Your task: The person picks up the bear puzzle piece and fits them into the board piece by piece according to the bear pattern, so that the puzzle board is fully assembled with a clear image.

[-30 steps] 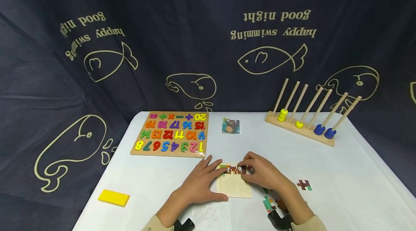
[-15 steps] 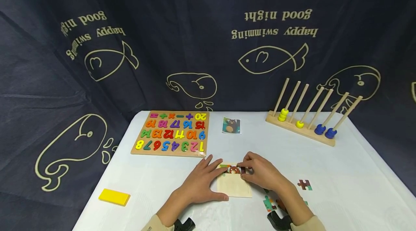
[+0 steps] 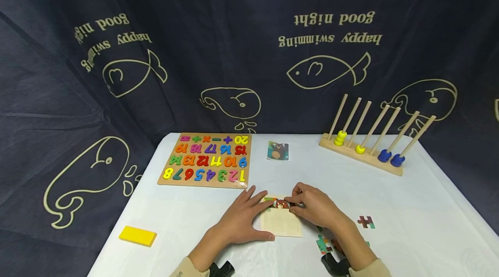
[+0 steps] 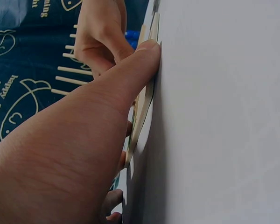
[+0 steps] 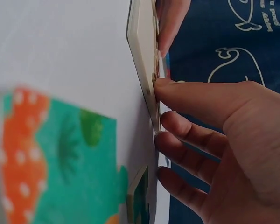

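Observation:
A small wooden puzzle tray [image 3: 280, 224] lies on the white table, its bare bottom showing in the nearer part. Along its far side sit bear-face puzzle pieces [image 3: 280, 203]. My left hand [image 3: 242, 221] is spread across the tray's left side, index fingertip on the pieces and thumb at the near edge. At the far right corner, my right hand [image 3: 316, 206] pinches a dark puzzle piece between thumb and index finger; the fingers mostly hide it. In the right wrist view, the thumb tip [image 5: 164, 84] is right at the tray's edge.
Loose puzzle pieces lie right of the tray, one teal [image 3: 323, 244], one brown and teal [image 3: 366, 222]. Behind are a bear picture card [image 3: 278, 151], a number board [image 3: 204, 161] and a peg-and-bead stand [image 3: 360, 155]. A yellow block [image 3: 137, 236] lies left.
My right thumb has shifted slightly over the dark puzzle piece, covering more of it. The left hand stays on the tray.

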Motion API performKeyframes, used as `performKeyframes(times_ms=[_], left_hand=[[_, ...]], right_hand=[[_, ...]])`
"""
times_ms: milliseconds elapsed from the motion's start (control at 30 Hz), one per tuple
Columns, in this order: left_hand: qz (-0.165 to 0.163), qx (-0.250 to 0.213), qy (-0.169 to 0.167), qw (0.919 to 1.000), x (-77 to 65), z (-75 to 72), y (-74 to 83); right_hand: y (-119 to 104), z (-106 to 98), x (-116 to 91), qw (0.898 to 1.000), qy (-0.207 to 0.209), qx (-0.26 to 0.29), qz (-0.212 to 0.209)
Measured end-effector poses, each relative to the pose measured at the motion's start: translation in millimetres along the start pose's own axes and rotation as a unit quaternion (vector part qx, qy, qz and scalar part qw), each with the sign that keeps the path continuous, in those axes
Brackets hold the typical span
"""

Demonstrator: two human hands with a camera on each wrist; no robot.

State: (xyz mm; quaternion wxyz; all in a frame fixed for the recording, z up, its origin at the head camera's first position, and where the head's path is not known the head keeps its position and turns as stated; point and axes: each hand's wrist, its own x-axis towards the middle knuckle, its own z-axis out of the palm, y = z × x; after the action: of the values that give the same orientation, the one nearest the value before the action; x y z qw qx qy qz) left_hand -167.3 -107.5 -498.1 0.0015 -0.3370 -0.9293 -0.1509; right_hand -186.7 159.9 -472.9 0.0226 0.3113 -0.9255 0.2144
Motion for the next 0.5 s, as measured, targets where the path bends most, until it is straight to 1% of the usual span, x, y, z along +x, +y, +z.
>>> performKeyframes(times_ms=[67, 300, 500], left_hand=[[0.001, 0.002, 0.001, 1.0, -0.2, 0.2, 0.1], [0.0, -0.006, 0.003, 1.0, 0.8, -0.4, 1.5], [0.0, -0.006, 0.013, 0.9999, 1.5, -1.2, 1.5]], right_hand=[[0.3, 0.3, -0.2, 1.0, 0.001, -0.004, -0.002], [1.1, -0.5, -0.4, 1.0, -0.002, 0.009, 0.001], [1.2, 0.1, 1.2, 1.0, -0.003, 0.008, 0.007]])
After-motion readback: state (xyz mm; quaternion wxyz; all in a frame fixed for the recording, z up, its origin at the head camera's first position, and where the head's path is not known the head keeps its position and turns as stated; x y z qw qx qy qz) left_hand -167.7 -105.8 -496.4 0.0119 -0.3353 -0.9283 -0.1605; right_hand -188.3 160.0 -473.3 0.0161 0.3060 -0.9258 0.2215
